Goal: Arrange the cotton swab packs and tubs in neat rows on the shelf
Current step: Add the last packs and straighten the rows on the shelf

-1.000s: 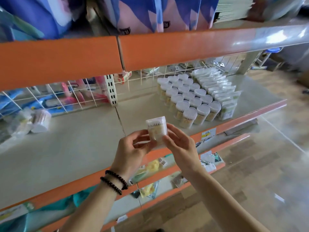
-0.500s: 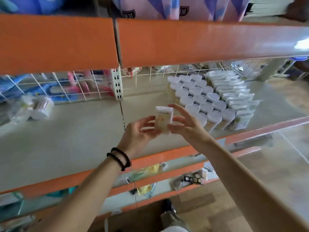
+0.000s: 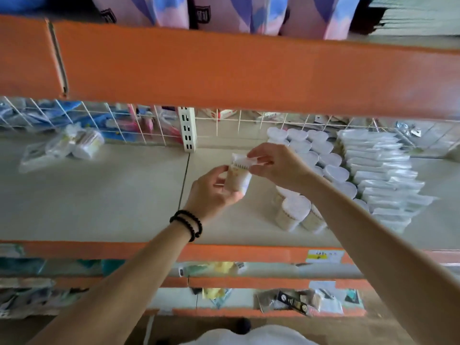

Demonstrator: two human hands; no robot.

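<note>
my hands: 2, left hand (image 3: 211, 189) and right hand (image 3: 278, 165) | tub in my hands (image 3: 237, 179): 1 | rows of tubs (image 3: 321, 155) on the shelf (image 3: 99, 195): 3, tub total hidden by my arm | stack of flat packs (image 3: 380, 175) at right: 1, too blurred to count | loose bag of tubs (image 3: 67, 148) far left: 1 | bead bracelets (image 3: 189, 224) on my left wrist: 2

Head view, soft even daylight, moderately bright. The wide-angle lens bows the orange shelf edge (image 3: 249, 70) across the upper frame. Motion blur smears the bagged tubs (image 3: 74, 148) at left and the flat packs (image 3: 383, 175) at right. Shadows are faint; pale glare washes the grey shelf board (image 3: 99, 190).
</note>
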